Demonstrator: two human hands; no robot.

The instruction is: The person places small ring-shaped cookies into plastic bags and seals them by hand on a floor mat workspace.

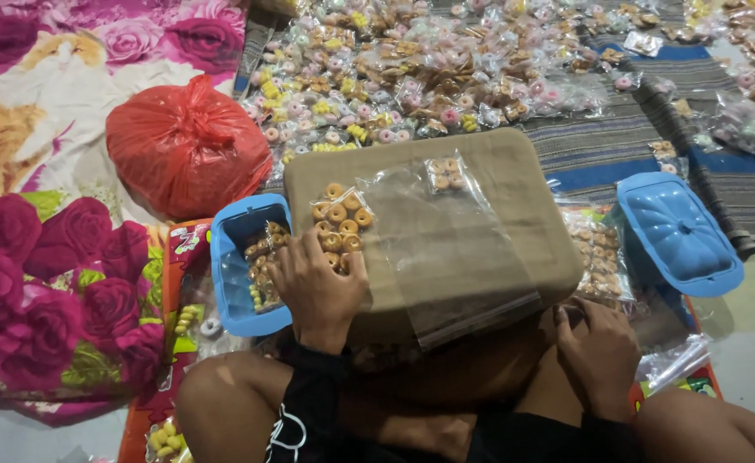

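The left hand [316, 287] rests on the ring snacks [340, 225] at the cushion's [515, 206] left edge, fingers spread flat over them, beside the blue box [239, 261]. A clear bag [446, 249] lies mid-cushion. The right hand [599, 350], below the near edge, curls loosely; any hold is hidden. It looks like the bag-filling step; next calls for gathering rings.

One red plastic bag [187, 146], one blue tub [239, 230], one blue lid [679, 231], one brown cushion [515, 184]

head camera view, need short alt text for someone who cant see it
A left hand presses ring-shaped snacks on a brown cushion, beside a blue container; the right hand rests below.
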